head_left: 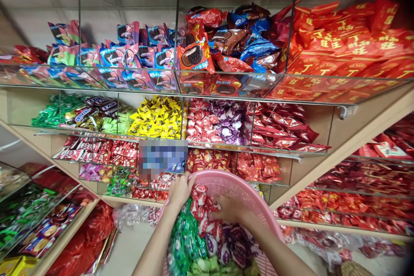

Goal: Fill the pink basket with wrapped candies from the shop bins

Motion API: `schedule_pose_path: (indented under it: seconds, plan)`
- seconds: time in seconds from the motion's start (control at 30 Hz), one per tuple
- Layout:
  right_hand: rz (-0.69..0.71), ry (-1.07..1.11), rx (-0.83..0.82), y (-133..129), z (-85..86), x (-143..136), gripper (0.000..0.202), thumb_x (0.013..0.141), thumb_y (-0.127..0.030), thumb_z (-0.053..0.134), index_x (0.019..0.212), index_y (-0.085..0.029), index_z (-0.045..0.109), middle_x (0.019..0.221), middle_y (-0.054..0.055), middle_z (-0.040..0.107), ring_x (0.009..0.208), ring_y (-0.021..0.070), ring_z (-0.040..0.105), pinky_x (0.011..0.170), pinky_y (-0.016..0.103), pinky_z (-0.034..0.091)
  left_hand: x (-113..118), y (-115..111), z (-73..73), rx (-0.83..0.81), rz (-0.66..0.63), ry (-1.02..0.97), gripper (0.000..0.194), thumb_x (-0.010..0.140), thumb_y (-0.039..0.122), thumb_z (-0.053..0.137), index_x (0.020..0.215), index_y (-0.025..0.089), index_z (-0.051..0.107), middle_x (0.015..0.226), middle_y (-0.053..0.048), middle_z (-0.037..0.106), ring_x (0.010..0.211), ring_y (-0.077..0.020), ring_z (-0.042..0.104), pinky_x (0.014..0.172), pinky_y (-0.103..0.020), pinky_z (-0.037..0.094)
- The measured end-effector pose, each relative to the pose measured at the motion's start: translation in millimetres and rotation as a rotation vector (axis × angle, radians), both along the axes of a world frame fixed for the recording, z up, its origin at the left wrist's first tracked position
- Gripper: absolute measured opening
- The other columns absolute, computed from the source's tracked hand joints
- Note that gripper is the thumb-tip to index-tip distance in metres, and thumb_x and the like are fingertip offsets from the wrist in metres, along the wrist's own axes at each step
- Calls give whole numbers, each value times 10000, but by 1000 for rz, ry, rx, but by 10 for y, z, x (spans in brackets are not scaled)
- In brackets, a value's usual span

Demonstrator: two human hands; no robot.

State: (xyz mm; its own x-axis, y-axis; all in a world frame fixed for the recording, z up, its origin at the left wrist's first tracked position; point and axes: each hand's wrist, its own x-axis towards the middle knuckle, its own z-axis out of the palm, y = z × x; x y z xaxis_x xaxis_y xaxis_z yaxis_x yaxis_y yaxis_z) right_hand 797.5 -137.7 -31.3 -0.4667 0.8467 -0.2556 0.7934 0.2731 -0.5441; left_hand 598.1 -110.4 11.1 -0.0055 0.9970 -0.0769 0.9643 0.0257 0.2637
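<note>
A pink plastic basket (271, 220) is below the shelves at the bottom centre. It holds green-wrapped candies (186, 239), red-and-white ones (200, 207), purple-and-white ones (226, 246) and pale green ones (210, 266). My left hand (181, 189) is closed over the basket's upper left rim. Inside the basket, my right hand (228, 209) reaches from the right, its fingers spread against the red-and-white candies. Nothing is visibly gripped in my right hand.
Glass-fronted shelves (155, 82) hold packed cookies, yellow candies (158, 118) and red packets (339, 51). Slanted wooden edges (343, 148) run down both sides. A red plastic bag (86, 243) lies at the lower left, and clear bags are on the floor.
</note>
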Motion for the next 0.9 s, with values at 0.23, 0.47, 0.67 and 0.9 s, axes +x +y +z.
schedule_pose_path:
  seconds: [0.23,0.47,0.67,0.9]
  plan:
    - [-17,9,-23,-8,-60,14,284,747,-410,598,921,-185,618,955,75,643,860,240,561,744,334,434,-16,15,-21,5,-16,7,541,901,577,190,1109,244,562,972,-101,687,878,-230,644,729,-286,413]
    - [-44,-18,-12,-16,-88,-1,340,697,-426,647,906,-161,608,932,90,637,829,249,560,721,333,436,-13,24,-29,5,-16,18,539,898,580,192,1101,242,560,971,-96,686,889,-232,641,727,-284,410]
    - [-5,32,9,-1,-187,2,242,729,-319,599,929,-184,613,965,65,645,859,229,566,758,324,439,-12,20,-19,-2,-8,18,543,897,584,186,1106,248,557,967,-94,686,887,-232,642,720,-281,410]
    - [-67,-22,4,-42,-60,-21,207,718,-366,634,880,-238,648,957,77,658,898,265,573,781,362,439,-9,25,-26,0,-8,24,532,900,574,198,1103,245,562,969,-101,686,884,-235,643,729,-288,415]
